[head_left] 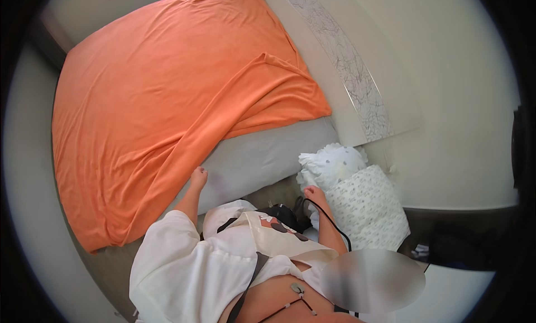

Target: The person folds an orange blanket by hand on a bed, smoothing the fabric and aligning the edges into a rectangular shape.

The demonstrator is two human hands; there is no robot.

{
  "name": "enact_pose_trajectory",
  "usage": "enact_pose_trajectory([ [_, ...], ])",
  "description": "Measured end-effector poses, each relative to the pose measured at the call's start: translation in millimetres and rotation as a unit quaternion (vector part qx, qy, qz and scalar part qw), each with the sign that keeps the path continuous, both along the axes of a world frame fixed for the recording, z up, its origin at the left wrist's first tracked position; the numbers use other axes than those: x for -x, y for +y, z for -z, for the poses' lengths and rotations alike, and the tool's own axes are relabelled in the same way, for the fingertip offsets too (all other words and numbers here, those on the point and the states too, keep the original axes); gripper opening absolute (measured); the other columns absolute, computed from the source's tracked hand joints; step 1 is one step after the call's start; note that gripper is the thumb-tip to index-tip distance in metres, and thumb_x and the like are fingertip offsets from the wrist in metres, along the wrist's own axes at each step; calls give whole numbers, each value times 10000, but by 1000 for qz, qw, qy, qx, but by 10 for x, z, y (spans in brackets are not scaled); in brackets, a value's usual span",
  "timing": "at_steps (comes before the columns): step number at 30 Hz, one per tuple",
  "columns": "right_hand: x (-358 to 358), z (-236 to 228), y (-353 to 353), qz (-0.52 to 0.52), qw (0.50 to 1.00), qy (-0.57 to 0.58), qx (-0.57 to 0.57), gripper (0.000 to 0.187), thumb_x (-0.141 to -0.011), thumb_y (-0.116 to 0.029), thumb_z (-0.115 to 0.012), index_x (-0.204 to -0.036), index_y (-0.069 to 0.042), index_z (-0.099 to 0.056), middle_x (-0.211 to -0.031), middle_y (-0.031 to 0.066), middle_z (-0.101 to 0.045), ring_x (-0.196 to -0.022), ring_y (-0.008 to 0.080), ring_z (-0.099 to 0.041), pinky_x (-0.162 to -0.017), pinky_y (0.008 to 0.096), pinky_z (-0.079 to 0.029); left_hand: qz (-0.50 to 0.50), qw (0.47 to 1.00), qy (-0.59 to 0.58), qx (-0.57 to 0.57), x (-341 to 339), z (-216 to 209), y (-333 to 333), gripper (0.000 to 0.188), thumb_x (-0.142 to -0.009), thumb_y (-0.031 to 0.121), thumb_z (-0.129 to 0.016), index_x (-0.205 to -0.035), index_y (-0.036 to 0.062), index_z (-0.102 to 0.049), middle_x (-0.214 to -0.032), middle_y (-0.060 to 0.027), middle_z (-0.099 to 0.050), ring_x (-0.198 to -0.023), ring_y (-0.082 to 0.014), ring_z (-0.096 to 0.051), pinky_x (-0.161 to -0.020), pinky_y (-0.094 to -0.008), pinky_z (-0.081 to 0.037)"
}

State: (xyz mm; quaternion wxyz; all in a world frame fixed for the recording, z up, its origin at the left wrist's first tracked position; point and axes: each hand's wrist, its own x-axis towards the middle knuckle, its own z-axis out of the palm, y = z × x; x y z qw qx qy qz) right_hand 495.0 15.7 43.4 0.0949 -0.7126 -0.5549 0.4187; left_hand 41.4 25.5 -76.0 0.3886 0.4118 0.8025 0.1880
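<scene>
A large orange sheet [167, 83] covers most of the bed, its near right part folded back in loose creases. Beside its folded edge, over the bare grey mattress [257, 155], is my left hand [199, 178] with curled fingers. What it holds, if anything, is hidden. My right hand [314, 194], also curled, is off the mattress's near side, next to a white ruffled pillow [334, 164]. Its fingertips are too small to show whether they grip anything. A black cable [335, 225] runs along my right forearm.
A white patterned pillow [365, 208] lies against the ruffled one, to my right. Behind the bed's right end stands a pale headboard with a grey marbled strip [340, 49]. Dark items [458, 245] lie at the lower right, near a white surface [452, 292].
</scene>
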Motion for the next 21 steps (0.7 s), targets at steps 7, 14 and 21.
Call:
enact_pose_trajectory([
  [7,-450,190,1105,-13,999,7,-36,183,-750,-156,-516,-858,-22,-577,-692,61,-589,-616,121,-559,-579,242,-445,-37,998,-40,-23,-599,-402,971,319,-715,211,-520,-962,8,-527,-926,-178,-559,-886,-290,-532,-768,-356,-410],
  [14,-412,646,2117,-201,977,-66,-6,212,-736,-190,-511,-855,-27,-579,-715,85,-602,-647,165,-579,-608,272,-450,-119,990,-30,-67,-693,-46,1215,286,-720,224,-531,-925,24,-542,-907,-150,-567,-860,-279,-537,-736,-353,-418],
  [21,342,1120,3458,-317,947,-27,-41,212,-738,-183,-508,-882,-38,-566,-831,132,-591,-779,230,-568,-688,303,-443,-164,982,88,-44,-523,23,1410,264,-712,181,-536,-913,11,-539,-880,-168,-554,-850,-303,-518,-738,-371,-410],
])
